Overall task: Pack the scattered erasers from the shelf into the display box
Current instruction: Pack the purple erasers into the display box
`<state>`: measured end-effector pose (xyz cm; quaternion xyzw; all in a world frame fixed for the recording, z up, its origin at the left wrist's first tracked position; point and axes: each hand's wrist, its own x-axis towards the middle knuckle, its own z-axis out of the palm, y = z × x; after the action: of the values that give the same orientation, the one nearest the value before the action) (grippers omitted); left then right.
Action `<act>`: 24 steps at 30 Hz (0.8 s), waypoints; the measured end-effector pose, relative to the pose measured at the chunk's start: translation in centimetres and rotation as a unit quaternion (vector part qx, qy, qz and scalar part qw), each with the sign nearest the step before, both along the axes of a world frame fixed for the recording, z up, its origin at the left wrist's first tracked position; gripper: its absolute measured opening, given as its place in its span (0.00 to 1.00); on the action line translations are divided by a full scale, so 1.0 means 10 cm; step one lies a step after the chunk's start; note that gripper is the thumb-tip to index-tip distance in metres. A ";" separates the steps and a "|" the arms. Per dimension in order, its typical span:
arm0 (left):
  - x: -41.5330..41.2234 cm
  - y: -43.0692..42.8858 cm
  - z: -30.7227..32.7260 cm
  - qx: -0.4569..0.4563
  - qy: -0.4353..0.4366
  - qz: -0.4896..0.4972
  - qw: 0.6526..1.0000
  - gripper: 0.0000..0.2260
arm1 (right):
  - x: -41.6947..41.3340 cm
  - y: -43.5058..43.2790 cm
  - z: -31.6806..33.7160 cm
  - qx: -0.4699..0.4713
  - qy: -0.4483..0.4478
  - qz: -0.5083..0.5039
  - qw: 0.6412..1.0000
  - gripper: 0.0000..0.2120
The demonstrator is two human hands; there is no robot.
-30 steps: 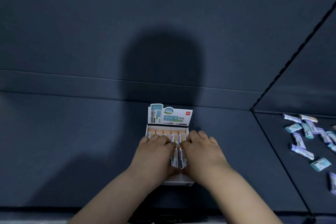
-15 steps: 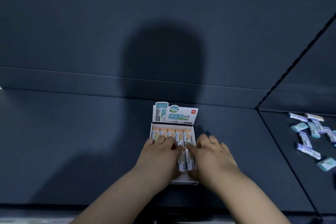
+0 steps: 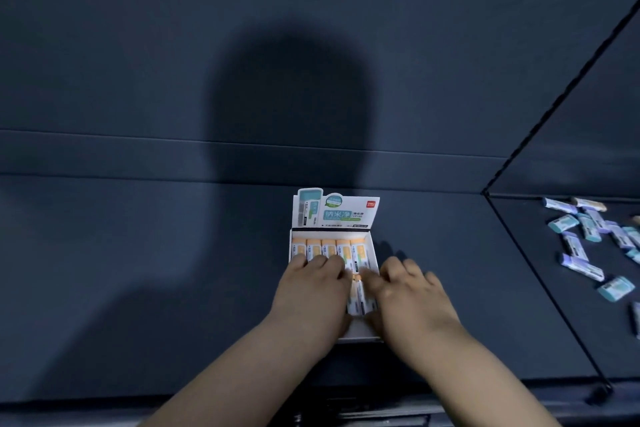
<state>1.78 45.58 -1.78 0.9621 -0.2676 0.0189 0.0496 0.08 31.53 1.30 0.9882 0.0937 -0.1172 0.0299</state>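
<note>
A white display box (image 3: pixel 360 333) with its printed lid (image 3: pixel 339 211) standing up sits on the dark shelf. A row of orange-and-white erasers (image 3: pixel 343 248) fills its far end. My left hand (image 3: pixel 311 291) lies flat over the box's left half, its fingertips pressing on the erasers. My right hand (image 3: pixel 412 295) rests over the right edge with fingers spread, its index finger touching two more erasers (image 3: pixel 358 302) that lie between the hands. Much of the box's inside is hidden by the hands.
Several loose blue, teal and purple erasers (image 3: pixel 581 263) lie scattered on the neighbouring shelf section to the right, past a dark dividing line (image 3: pixel 540 284). The shelf's back wall rises behind the box. The shelf's front edge runs just below my forearms.
Both hands stay on the box. My right hand has slid a little to the right and its fingers have spread. The view has shifted slightly.
</note>
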 end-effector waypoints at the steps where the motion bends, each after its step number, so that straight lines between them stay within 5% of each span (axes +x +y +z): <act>1: 0.01 0.00 0.00 -0.009 0.007 -0.001 1.000 0.20 | -0.02 0.00 -0.03 0.014 -0.007 -0.015 1.000 0.32; 11: 0.03 0.07 0.17 -0.019 0.068 -0.024 0.997 0.22 | -0.10 -0.02 0.07 0.066 -0.083 -0.054 0.993 0.29; 15: 0.04 0.10 0.29 -0.047 0.041 -0.029 0.998 0.22 | -0.18 -0.25 0.13 0.145 -0.196 -0.086 0.966 0.24; 24: -0.25 -0.56 0.28 -0.076 -0.074 -0.096 0.990 0.21 | -0.53 -0.98 0.22 0.189 -0.079 -0.077 0.976 0.29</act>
<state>-0.76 40.01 1.05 0.9215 -0.3591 0.1057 0.1038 -5.22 21.72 3.53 0.9864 0.0350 -0.0207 -0.1591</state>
